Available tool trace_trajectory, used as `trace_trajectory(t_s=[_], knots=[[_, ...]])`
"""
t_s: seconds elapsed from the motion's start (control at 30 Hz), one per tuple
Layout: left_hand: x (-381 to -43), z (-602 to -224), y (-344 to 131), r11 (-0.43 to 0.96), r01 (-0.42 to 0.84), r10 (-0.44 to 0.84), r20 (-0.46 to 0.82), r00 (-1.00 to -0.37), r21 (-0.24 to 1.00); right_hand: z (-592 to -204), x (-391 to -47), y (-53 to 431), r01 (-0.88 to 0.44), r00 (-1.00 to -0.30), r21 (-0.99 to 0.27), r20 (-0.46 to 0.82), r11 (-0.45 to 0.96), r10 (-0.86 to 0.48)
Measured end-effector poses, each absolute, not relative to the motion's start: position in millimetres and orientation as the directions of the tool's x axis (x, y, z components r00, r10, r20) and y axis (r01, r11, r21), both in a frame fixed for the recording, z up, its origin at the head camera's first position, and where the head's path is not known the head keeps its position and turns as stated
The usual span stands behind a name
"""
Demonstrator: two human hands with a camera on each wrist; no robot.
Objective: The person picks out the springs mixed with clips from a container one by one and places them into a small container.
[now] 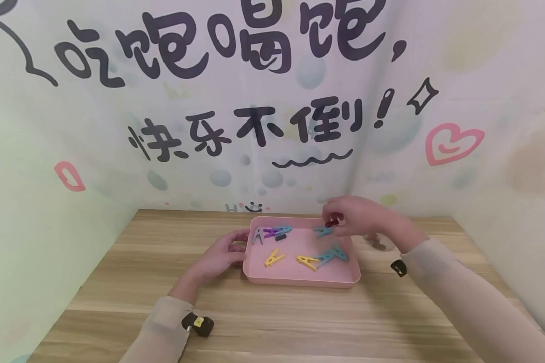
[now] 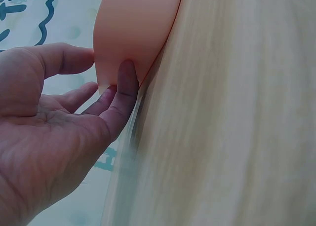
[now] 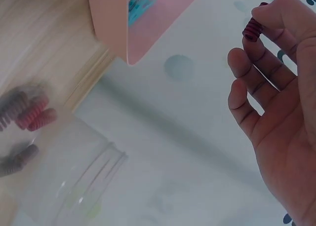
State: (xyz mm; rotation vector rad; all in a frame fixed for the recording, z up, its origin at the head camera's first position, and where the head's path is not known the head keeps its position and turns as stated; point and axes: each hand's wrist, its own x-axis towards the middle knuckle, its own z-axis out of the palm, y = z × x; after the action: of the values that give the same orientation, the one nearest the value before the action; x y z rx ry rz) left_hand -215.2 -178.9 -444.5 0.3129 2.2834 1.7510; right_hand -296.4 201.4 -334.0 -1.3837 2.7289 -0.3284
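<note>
A pink tray (image 1: pixel 300 282) stands on the table with several clothespins in it: two yellow ones (image 1: pixel 274 258), several blue ones (image 1: pixel 338 252), a purple one (image 1: pixel 270 232) and a greyish one (image 1: pixel 258 236). A short dark ribbed coil (image 1: pixel 280 237) lies among them. My left hand (image 1: pixel 220 256) rests its fingertips against the tray's left outer wall. Above the tray's far right corner, my right hand (image 1: pixel 356 216) pinches a dark red ribbed coil (image 3: pixel 253 28) between thumb and index finger, the other fingers loosely bent.
Right of the tray is a clear jar (image 3: pixel 74 157), containing several dark and red ribbed coils (image 3: pixel 33 112). Behind the wooden table (image 1: pixel 181 227) hangs a white printed cloth (image 1: pixel 236 176). Each forearm wears a black strap device (image 1: pixel 199 323).
</note>
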Motion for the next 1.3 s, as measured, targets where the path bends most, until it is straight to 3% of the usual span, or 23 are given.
trace_trajectory(t_s=[0.77,1.3], knots=[[-217,-446,-179,0.244,0.024,0.327,-0.059,-0.943,0.969,-333,-291,267,-0.648,-0.742,-0.286,0.028,0.706,-0.669],[-215,-443,-178,0.249,0.024,0.320,-0.059,-0.946,0.968,-342,-299,321,-0.609,-0.785,-0.312,0.104,0.729,-0.611]])
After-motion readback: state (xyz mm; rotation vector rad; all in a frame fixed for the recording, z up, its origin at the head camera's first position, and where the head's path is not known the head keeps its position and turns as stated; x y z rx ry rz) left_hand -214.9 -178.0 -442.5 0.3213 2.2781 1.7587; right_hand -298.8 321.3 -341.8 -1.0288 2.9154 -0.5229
